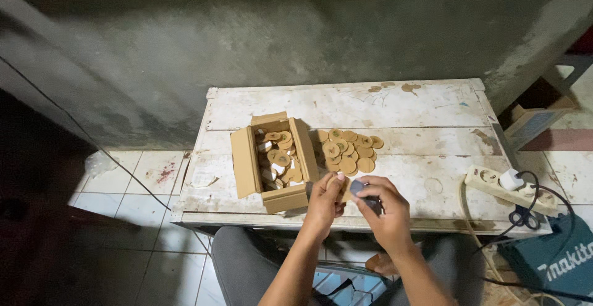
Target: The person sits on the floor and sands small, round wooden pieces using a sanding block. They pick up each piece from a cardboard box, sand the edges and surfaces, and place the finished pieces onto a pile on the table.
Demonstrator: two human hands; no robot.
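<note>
**Both hands busy at table edge**

Right now I see my left hand (325,199) pinching a small round wooden disc (337,185) betw. thumb and fingers, held just above the near edge of the worn white table (395,105). My right hand (384,210) is closed around a small dark grey tool (364,196), its tip right beside the disc. An open cardboard box (247,164) w/ more discs and white bits inside sits just left of my hands. A loose pile of wooden discs (347,148) lies behind them, next to the box. A white power strip (509,185) w/ plugs rests at the table's right end.
</note>
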